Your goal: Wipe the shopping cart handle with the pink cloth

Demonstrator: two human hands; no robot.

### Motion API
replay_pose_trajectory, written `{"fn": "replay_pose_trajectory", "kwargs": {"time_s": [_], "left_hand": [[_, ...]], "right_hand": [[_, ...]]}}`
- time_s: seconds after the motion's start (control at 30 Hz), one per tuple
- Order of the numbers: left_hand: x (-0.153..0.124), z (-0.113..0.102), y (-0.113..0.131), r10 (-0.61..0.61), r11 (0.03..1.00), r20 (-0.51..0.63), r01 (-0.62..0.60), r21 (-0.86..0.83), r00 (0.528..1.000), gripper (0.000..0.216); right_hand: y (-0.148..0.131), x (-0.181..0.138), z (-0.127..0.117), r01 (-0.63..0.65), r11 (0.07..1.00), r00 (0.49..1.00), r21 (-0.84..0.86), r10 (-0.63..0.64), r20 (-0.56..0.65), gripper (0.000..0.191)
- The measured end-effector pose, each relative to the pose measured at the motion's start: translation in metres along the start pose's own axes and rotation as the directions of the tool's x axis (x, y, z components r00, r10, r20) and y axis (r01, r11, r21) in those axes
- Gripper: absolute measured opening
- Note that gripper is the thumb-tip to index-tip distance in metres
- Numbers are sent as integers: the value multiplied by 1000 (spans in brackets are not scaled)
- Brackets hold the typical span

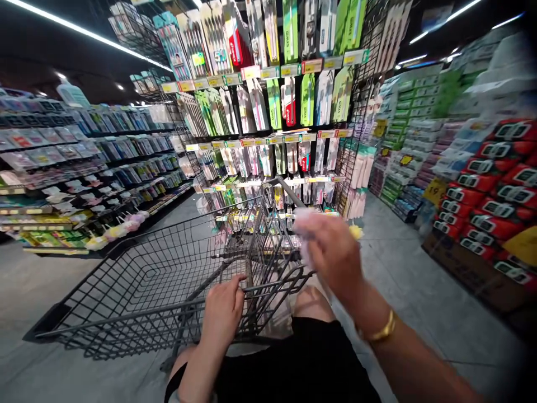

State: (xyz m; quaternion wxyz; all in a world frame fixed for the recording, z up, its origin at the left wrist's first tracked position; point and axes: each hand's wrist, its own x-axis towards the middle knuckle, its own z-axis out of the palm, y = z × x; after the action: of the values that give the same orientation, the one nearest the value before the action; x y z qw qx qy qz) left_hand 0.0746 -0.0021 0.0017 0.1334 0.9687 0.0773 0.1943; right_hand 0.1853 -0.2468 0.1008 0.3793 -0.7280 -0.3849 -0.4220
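A dark wire shopping cart [126, 330] stands in front of me, its basket reaching out to the left. My left hand [222, 305] is closed over the cart's rail at the near end, thumb along the top. Raised above the cart's handle end is my right hand [333, 246], fingers curled and smeared by motion. A pale pink blur shows at its fingertips; I cannot make out what it is. Behind the cart's handle [289, 193] rises a rack of packaged toothbrushes [274, 103], hung in rows.
Shelves of packaged goods [138, 148] line the aisle on the left. To the right are stacked red packs [482, 196] and green packs [413, 112]. Grey floor [386, 268] runs between the rack and the right-hand stacks.
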Motion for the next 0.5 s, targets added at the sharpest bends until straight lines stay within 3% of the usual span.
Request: {"fn": "replay_pose_trajectory", "kwargs": {"time_s": [0.07,0.2,0.27,0.37,0.43,0.5], "left_hand": [[-3,-1,-4,1,1000,-22,-1,-1,1000,37],[-6,-1,-18,4,1000,-41,-5,-29,999,36],[-6,-3,-15,-55,998,12,55,-12,998,37],[-1,-9,13,-182,981,-9,183,65,983,38],[7,-8,40,-198,978,-68,202,56,978,39],[17,-1,63,-122,992,-34,122,-28,992,41]], "right_hand": [[27,16,-12,-98,993,995,-62,99,19,34],[69,28,-18,-110,988,955,-107,135,265,39],[80,36,-20,-162,974,958,-159,194,213,39],[77,41,-23,-184,973,957,-137,209,201,38],[59,34,-17,-123,992,928,11,111,356,39],[33,19,-7,-45,983,860,178,-52,507,37]]}}
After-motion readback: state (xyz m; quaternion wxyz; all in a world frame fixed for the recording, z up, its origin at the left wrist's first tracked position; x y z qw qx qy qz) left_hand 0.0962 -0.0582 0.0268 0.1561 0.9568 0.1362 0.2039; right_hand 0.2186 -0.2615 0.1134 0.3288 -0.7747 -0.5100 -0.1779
